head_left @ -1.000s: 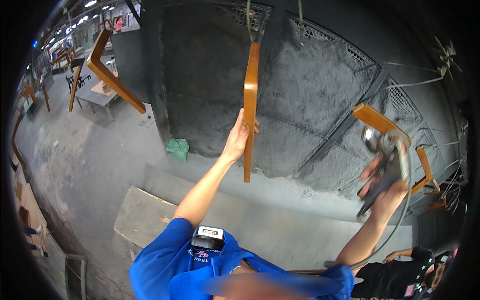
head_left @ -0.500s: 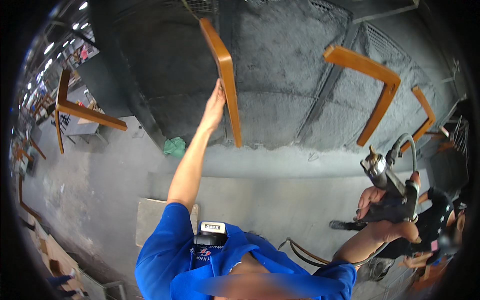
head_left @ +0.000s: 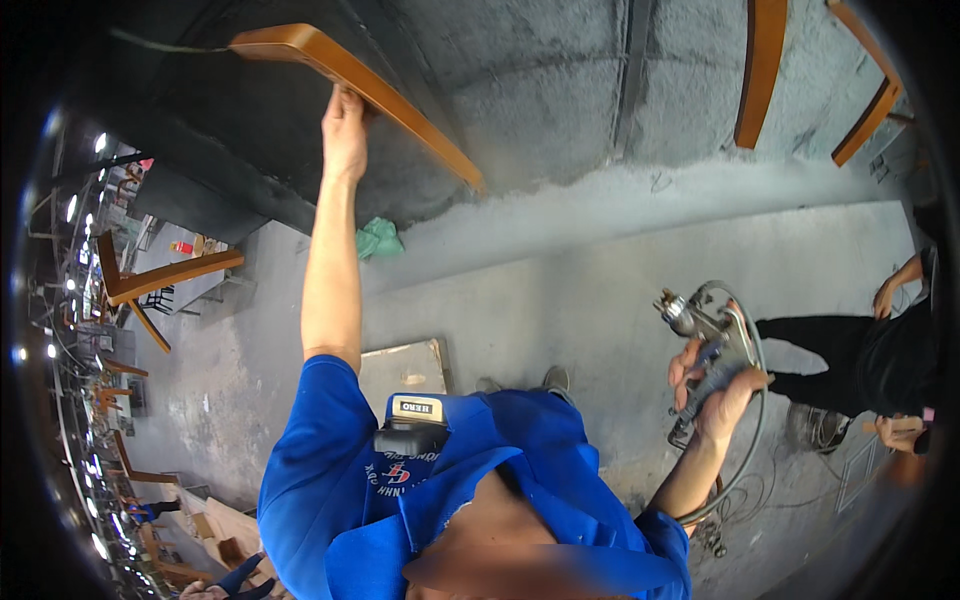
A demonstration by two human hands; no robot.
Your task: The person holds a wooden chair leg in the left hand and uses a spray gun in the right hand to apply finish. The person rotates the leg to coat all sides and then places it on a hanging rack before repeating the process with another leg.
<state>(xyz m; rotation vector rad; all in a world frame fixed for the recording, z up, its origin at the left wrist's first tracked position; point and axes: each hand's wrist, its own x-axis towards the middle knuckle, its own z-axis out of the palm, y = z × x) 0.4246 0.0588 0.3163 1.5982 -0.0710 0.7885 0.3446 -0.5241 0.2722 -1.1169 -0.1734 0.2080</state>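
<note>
An L-shaped brown wooden piece point(head_left: 385, 100), like a chair's leg-and-arm part, hangs at the upper left from a thin line point(head_left: 170, 45) at its left end. My left hand point(head_left: 346, 135) reaches up with its fingers closed on the piece's lower edge; part of them is hidden behind the wood. On the right, my right hand point(head_left: 725, 400) grips a metal spray gun point(head_left: 715, 345), its nozzle tilted up and to the left. A grey hose point(head_left: 757, 440) loops from the gun down past my right forearm.
More bent wooden pieces hang at the upper right point(head_left: 762, 70) and at the left point(head_left: 175, 278). Behind them stands a dark, coated wall point(head_left: 520, 90). A green cloth point(head_left: 380, 240) lies at its foot. Another person in dark trousers point(head_left: 830, 360) is at the right.
The wooden piece has turned and sits further left and higher, my left hand with it. The view has swung right; the spray gun stays in my right hand.
</note>
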